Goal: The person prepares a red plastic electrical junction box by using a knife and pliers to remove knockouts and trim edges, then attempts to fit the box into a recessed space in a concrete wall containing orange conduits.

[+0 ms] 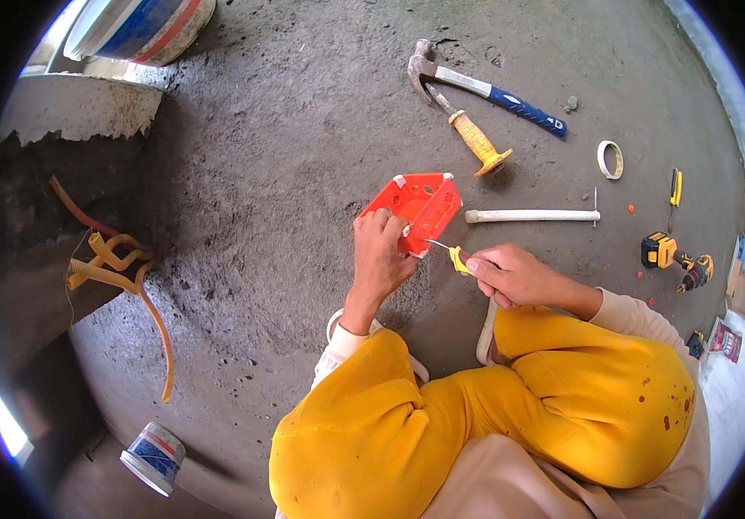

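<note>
My left hand (378, 258) is closed on the near left side of a red plastic electrical box (431, 210), whose open side and round holes show. In my right hand (511, 275) is a screwdriver with a yellow handle (460, 259). Its thin shaft points left, and the tip meets the near wall of the box, close to my left fingers. Whether the tip is in a screw or a hole is too small to tell. Part of the screwdriver handle is hidden inside my right fist.
Beyond the box lie a claw hammer (493, 93), a yellow-gripped chisel (479, 143) and a white pipe (532, 215). Rightward are a tape roll (610, 160), yellow pliers-like tool (676, 187) and cordless drill (677, 259). Orange conduits (154, 320) stick out at left; buckets (154, 457) stand left.
</note>
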### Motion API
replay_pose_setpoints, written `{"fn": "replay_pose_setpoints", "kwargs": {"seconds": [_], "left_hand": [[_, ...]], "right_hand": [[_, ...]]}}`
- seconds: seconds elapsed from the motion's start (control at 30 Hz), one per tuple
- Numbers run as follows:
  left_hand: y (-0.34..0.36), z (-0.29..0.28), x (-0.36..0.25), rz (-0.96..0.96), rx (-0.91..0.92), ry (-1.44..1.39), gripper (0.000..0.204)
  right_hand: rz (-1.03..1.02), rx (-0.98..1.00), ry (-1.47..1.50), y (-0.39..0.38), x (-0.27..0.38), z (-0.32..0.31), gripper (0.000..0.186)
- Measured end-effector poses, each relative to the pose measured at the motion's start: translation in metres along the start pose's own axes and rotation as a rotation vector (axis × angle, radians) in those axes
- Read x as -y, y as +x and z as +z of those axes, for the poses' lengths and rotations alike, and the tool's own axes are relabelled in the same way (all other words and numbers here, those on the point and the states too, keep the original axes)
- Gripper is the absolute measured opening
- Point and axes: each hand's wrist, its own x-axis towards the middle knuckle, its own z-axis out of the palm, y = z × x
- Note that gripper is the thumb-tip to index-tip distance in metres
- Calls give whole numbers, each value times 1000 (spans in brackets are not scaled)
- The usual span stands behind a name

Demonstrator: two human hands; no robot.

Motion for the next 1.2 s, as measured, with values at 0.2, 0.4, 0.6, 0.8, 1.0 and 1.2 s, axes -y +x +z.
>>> {"fn": "replay_pose_setpoints", "kwargs": {"seconds": [0.2,0.4,0.6,0.8,1.0,1.2], "left_hand": [[2,-3,-4,17,27,24,48],[4,-1,-6,61,8,20,41],[-1,-1,-8,4,-38,-40,40],[3,4,-12,95,-1,29,43],[-3,4,-3,27,-5,36,44],[-5,4,-4,9,-26,23,46]], "right_hand": [[-28,-13,-83,6,-9,1,41],[157,121,206,10,-12,-10,39],[-344,-371,-719,9,-34,18,35],[83,114,60,11,-19,-9,37],[-444,-619,-857,17,-51,11,35],[23,5,46,1,-15,-7,39]]}}
